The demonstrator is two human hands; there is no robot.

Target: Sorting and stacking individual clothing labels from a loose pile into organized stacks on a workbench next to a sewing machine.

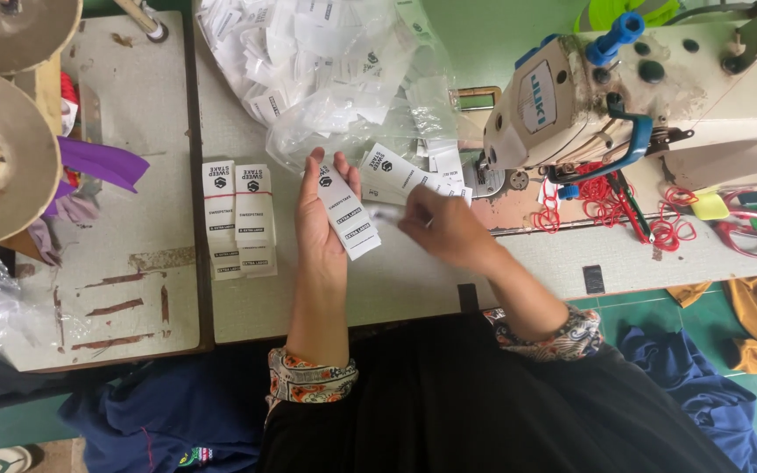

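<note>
My left hand (319, 223) is raised palm-up over the table and holds a small stack of long white fabric labels (350, 215) with black print. My right hand (444, 226) is just to its right, fingers pinched on a blurred white label (385, 213) near the stack. Two banded bundles of the same labels (238, 215) lie flat on the table to the left of my left hand. More loose labels (400, 171) fan out on the table behind my hands.
A clear plastic bag full of white labels (317, 61) lies at the back. A cream sewing machine (650, 88) stands at the right, with red rubber bands (611, 201) and scissors (746, 229) beside it. Large thread cones (2, 149) and purple cloth (98, 162) are at left.
</note>
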